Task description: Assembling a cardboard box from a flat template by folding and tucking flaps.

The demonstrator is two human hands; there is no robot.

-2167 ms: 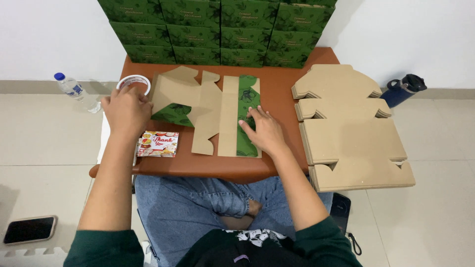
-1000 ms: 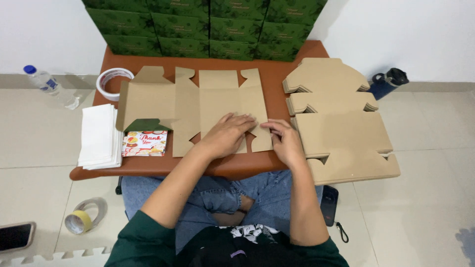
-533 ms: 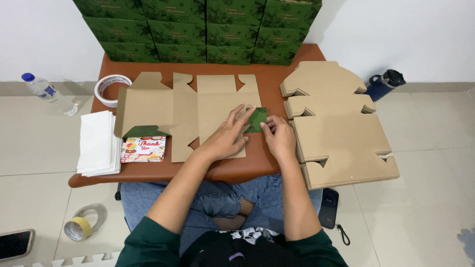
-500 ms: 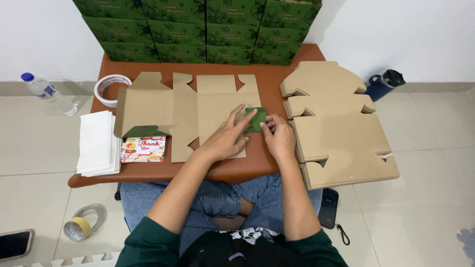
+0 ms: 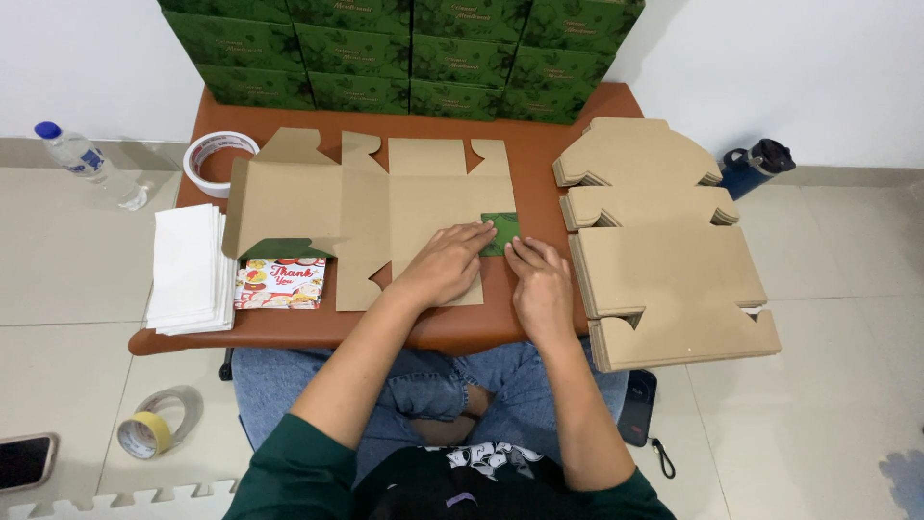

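Nearby: flat box stack (image 5: 664,260) right | tape roll (image 5: 218,159), napkins (image 5: 188,268) left

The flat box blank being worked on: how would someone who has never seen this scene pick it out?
On the brown table, in front of the stacked green boxes, one unfolded cardboard blank lies spread out. Both hands, left and right, press its right edge, where a small green flap shows. The stack of blanks to the right is piled, untouched.

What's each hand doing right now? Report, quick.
Left hand: open, flat on the unfolded cardboard box blank.
Right hand: open, fingertips at the blank's green flap, gripping nothing.
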